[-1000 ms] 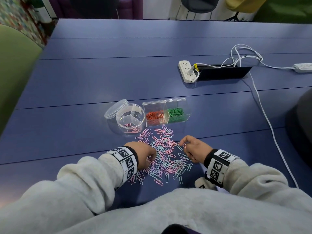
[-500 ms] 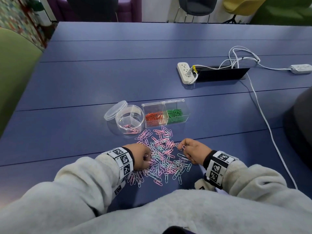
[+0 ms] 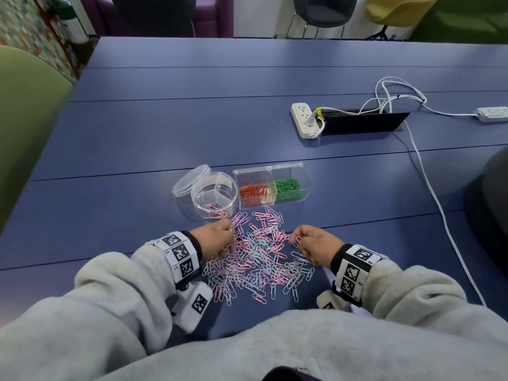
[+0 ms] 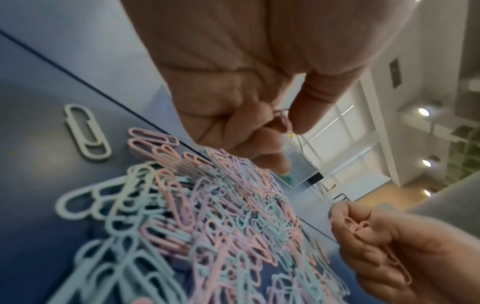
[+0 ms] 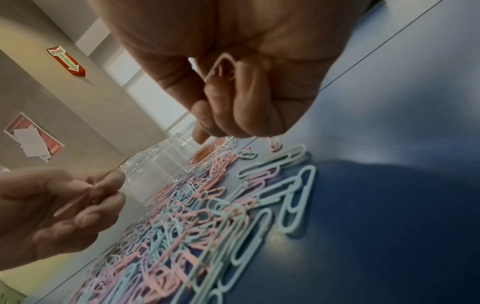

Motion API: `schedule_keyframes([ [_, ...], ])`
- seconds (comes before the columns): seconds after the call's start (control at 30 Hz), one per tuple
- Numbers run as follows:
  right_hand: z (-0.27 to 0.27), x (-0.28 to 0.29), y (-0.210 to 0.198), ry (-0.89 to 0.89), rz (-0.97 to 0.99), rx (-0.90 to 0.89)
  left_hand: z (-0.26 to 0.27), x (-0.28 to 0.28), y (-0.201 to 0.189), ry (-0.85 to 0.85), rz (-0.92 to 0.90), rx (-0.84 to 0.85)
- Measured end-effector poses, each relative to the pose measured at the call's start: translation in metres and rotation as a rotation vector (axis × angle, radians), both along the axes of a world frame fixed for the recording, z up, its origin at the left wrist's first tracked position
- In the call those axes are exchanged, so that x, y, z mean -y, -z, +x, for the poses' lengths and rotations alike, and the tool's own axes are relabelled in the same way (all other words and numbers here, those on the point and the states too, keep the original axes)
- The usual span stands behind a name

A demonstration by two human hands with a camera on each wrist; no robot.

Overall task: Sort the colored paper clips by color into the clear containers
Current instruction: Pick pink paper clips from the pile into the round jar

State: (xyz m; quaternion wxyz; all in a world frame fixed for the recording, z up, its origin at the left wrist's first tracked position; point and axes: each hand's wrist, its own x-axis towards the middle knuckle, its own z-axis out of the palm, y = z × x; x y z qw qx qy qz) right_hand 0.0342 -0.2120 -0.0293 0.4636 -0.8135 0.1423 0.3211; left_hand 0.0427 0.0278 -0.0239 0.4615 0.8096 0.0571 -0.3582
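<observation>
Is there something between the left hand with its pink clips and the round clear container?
Nothing visible. The left hand holds pink paper clips just before the round clear plastic container, which stands open, lid aside.

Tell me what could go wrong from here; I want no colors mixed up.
1. Both hands, left and right, pinch pink clips; the linked clips in the pile may drag along neighbors of other colors.
2. The round tub is split into sections, with pink in the near one; a loose drop could land in the wrong section.
3. The pastel pinks and blues look alike, so a misread is likely.
</observation>
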Motion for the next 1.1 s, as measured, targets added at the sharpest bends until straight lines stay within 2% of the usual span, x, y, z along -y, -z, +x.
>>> schedule_keyframes([
  [0.23, 0.0, -0.01, -0.006, -0.115, -0.005, -0.01, 0.003, 0.001, 0.0, -0.232, -0.223, -0.104],
  [0.33, 0.003, -0.012, -0.01, -0.297, -0.182, 0.068, 0.004, -0.003, 0.0, -0.26, -0.333, -0.16],
  [0.43, 0.008, -0.016, -0.01, -0.438, -0.358, 0.16, 0.005, -0.003, -0.001, -0.235, -0.337, -0.187],
  [0.53, 0.011, -0.016, -0.008, -0.456, -0.406, 0.189, 0.008, -0.001, -0.001, -0.172, -0.221, -0.157],
  [0.63, 0.013, -0.016, -0.008, -0.537, -0.441, 0.182, 0.008, -0.005, 0.003, 0.01, 0.061, 0.037],
  [0.67, 0.014, -0.017, -0.009, -0.56, -0.46, 0.175, 0.007, -0.006, 0.004, 0.055, 0.101, 0.082],
  [0.77, 0.015, -0.021, -0.009, -0.617, -0.517, 0.161, 0.002, -0.007, 0.005, 0.149, 0.129, 0.126],
  [0.93, 0.013, -0.023, -0.012, -0.713, -0.578, 0.206, -0.003, -0.002, -0.001, 0.321, 0.273, 0.204],
  [1.1, 0.009, -0.023, -0.014, -0.795, -0.61, 0.283, -0.005, -0.002, -0.001, 0.315, 0.27, 0.207],
])
